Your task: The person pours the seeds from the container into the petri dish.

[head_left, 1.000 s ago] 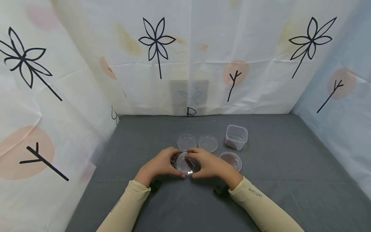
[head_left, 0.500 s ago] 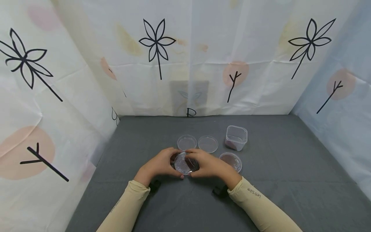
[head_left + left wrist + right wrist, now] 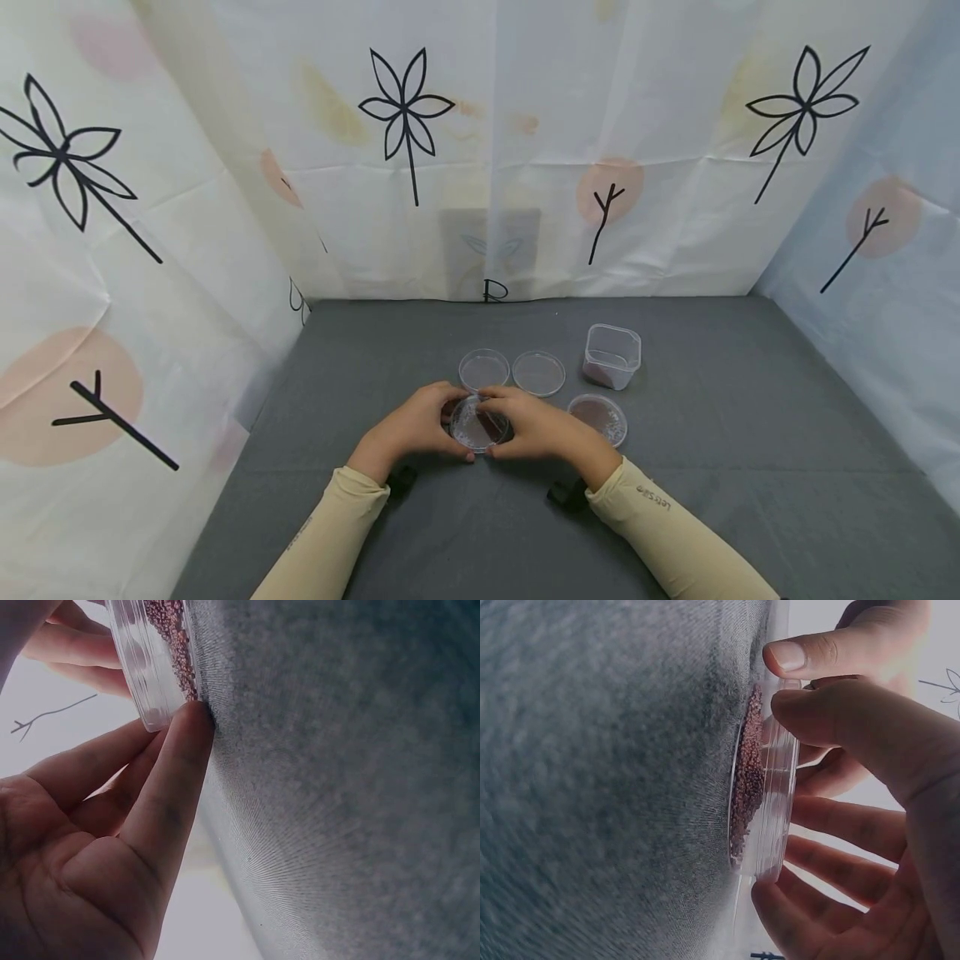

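Note:
A round clear petri dish (image 3: pixel 471 427) with its lid on sits on the grey table between my two hands. Reddish-brown grains (image 3: pixel 750 776) are heaped inside it, seen through the side wall in both wrist views. My left hand (image 3: pixel 422 425) grips the dish from the left, its thumb (image 3: pixel 187 739) low on the wall near the cloth. From the right, my right hand (image 3: pixel 542 425) holds it, thumb (image 3: pixel 810 712) against the lid's side and fingers curved round the far side. In the head view, the fingers cover part of the dish's rim.
Behind the hands lie two clear round dishes or lids, one left (image 3: pixel 483 369) and one right (image 3: pixel 538 373). Another round dish (image 3: pixel 597 419) with brownish contents lies by my right wrist. A clear square tub (image 3: pixel 612 357) with some brownish contents stands at the back right.
My right hand has shifted very slightly left against the petri dish, and the clear rim beside its fingers has drawn in. My left hand has stayed almost still.

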The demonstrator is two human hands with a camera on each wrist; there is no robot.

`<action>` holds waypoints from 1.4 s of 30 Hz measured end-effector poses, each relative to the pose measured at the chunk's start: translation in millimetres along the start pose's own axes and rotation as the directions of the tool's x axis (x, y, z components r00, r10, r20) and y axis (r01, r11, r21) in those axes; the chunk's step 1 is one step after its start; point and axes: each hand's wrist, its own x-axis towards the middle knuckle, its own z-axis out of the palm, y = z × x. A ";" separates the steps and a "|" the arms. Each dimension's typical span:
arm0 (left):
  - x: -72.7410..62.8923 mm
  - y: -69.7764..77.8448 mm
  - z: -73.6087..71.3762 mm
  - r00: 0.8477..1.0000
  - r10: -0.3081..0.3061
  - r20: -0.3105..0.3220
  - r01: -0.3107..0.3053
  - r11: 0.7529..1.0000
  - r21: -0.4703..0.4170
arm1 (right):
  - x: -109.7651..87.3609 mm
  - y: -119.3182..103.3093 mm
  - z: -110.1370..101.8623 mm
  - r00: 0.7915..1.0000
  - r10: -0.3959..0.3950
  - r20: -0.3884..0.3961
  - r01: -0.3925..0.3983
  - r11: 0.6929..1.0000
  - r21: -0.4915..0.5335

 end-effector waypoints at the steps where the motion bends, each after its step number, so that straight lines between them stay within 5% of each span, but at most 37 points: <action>1: -0.1 0.4 -0.1 1.000 -0.004 0.000 0.004 1.000 -0.002 | 0.2 -0.3 0.0 1.000 0.001 0.001 -0.001 1.000 0.000; 17: -1.5 7.8 0.6 0.999 -0.030 0.011 0.030 0.999 -0.014 | -10.9 6.3 -10.8 1.000 0.030 -0.002 -0.030 0.999 0.026; 24: -1.4 9.3 1.3 0.999 -0.032 -0.006 0.032 0.999 -0.014 | -33.4 17.5 -38.9 0.989 0.093 -0.116 -0.088 0.995 0.048; 33: -1.1 4.2 2.9 1.000 -0.017 -0.015 0.017 1.000 0.023 | -71.8 46.5 -88.7 0.919 0.197 -0.342 -0.157 0.978 0.141; 42: -1.2 5.6 4.1 0.999 -0.034 -0.013 0.034 0.999 0.013 | -104.7 74.6 -115.1 0.844 0.356 -0.402 -0.336 0.934 0.122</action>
